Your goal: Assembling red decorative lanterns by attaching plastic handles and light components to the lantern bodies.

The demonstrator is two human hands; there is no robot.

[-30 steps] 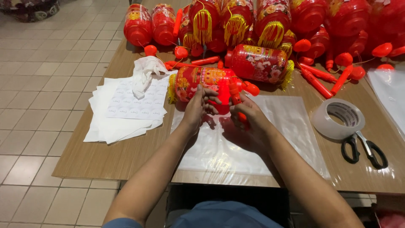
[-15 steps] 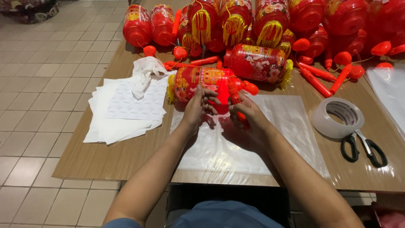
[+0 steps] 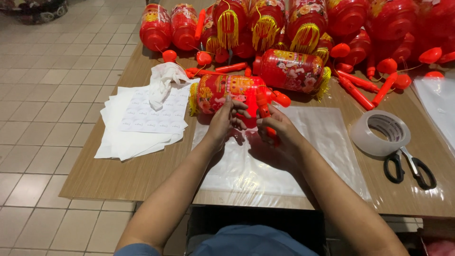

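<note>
steady the red lantern (image 3: 222, 92) with the left hand (image 3: 222, 124) resting loosely on it (fingers spread) while the right hand (image 3: 279, 135) grips the red stick (image 3: 262, 105) firmly

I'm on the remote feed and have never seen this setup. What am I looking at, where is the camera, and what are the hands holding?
There is no machine here: a person works bare-handed, and the single camera sits on their head, looking down. The left hand touches a red lantern lying on its side. The right hand grips a red handle piece beside it. Under the hands lies a clear plastic bag on the wooden table. To the left are white sticker sheets; to the right, a tape roll and scissors. More lanterns crowd the back.
</note>
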